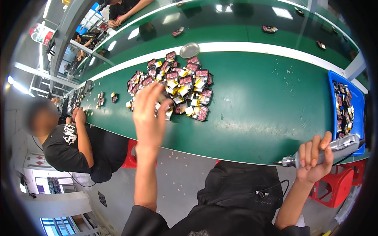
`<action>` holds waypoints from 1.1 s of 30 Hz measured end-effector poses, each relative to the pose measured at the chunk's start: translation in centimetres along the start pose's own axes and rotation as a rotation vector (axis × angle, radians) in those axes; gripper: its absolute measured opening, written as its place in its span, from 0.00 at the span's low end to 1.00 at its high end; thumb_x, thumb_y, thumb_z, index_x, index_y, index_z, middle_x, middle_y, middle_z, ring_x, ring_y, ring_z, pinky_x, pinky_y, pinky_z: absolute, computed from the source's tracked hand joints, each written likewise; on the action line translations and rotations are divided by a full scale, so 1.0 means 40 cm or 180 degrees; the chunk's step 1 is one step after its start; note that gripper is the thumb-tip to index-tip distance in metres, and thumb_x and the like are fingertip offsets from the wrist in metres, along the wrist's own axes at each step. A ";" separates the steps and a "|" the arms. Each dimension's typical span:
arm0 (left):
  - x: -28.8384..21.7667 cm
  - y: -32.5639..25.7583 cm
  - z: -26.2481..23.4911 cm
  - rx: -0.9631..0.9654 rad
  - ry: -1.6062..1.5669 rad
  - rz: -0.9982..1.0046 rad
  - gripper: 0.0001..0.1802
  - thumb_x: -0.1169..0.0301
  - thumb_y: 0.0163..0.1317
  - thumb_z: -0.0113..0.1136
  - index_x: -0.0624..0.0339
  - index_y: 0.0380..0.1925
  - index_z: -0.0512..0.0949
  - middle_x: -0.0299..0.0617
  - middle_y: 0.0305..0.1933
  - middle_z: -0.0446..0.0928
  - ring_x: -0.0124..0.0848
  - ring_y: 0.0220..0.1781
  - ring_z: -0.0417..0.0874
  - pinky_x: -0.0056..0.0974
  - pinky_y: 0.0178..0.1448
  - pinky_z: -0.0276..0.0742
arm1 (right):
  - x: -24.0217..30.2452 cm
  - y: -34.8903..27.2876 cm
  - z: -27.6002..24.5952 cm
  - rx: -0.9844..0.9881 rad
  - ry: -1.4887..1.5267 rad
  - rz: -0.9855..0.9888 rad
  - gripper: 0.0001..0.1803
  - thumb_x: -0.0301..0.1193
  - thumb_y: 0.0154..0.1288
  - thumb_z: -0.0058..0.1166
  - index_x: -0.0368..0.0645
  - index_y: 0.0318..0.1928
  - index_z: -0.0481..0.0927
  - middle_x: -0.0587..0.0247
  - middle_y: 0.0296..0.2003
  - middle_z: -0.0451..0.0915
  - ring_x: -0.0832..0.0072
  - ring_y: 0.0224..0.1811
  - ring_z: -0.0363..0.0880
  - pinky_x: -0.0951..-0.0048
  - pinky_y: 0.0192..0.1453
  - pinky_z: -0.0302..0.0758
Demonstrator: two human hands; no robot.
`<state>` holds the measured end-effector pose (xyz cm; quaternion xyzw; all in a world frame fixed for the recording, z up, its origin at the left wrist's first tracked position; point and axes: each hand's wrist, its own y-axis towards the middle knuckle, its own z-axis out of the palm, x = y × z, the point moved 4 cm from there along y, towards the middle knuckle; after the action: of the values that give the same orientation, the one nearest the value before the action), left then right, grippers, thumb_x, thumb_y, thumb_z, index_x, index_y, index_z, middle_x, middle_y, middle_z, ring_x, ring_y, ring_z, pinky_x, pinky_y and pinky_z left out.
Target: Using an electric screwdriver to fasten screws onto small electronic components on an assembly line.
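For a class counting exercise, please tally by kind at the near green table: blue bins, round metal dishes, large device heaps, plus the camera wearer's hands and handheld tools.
Blue bin: 1
Round metal dish: 1
Large device heap: 1 (overlapping devices not counted singly)
Hands: 2, left hand and right hand
Handheld tool: 1
Total: 6

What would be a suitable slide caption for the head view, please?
Left hand at a pile of small black-and-pink units on a green workbench, right hand gripping a grey handheld tool.
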<state>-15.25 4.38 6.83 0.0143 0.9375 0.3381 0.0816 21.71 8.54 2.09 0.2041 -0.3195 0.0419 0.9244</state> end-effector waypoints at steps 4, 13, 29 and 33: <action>0.101 0.045 0.035 0.0348 0.0970 -0.0131 0.19 0.74 0.63 0.59 0.65 0.54 0.75 0.53 0.61 0.73 0.48 0.63 0.72 0.45 0.66 0.66 | -0.030 -0.030 -0.013 -0.0609 0.0256 0.0176 0.07 0.33 0.68 0.45 0.43 0.35 0.68 0.69 0.15 0.63 0.81 0.11 0.56 0.76 0.17 0.61; -0.357 0.191 0.261 0.0808 -0.1126 0.1058 0.18 0.80 0.52 0.65 0.65 0.46 0.78 0.48 0.47 0.77 0.45 0.49 0.78 0.43 0.52 0.75 | -0.047 -0.044 -0.049 -0.0980 0.0783 0.0095 0.06 0.31 0.67 0.44 0.41 0.35 0.69 0.65 0.17 0.67 0.78 0.12 0.61 0.72 0.23 0.65; -0.407 0.244 0.388 0.0889 -0.0729 0.1211 0.04 0.81 0.57 0.54 0.67 0.29 0.69 0.49 0.30 0.71 0.45 0.33 0.75 0.44 0.36 0.75 | -0.044 -0.043 -0.049 -0.0771 0.0982 0.0358 0.08 0.32 0.68 0.45 0.41 0.33 0.68 0.65 0.16 0.67 0.78 0.11 0.62 0.71 0.22 0.67; -0.394 0.144 0.297 0.1155 -0.1329 0.0730 0.04 0.82 0.56 0.52 0.66 0.29 0.66 0.50 0.27 0.69 0.47 0.29 0.73 0.45 0.32 0.69 | -0.037 -0.058 -0.052 -0.0852 0.0959 0.0353 0.08 0.33 0.68 0.45 0.41 0.34 0.68 0.65 0.16 0.67 0.78 0.11 0.61 0.72 0.22 0.67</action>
<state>2.07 15.03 3.74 0.2036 0.9378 0.1618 0.2300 22.20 7.34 -1.10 0.0530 -0.1910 0.0799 0.9769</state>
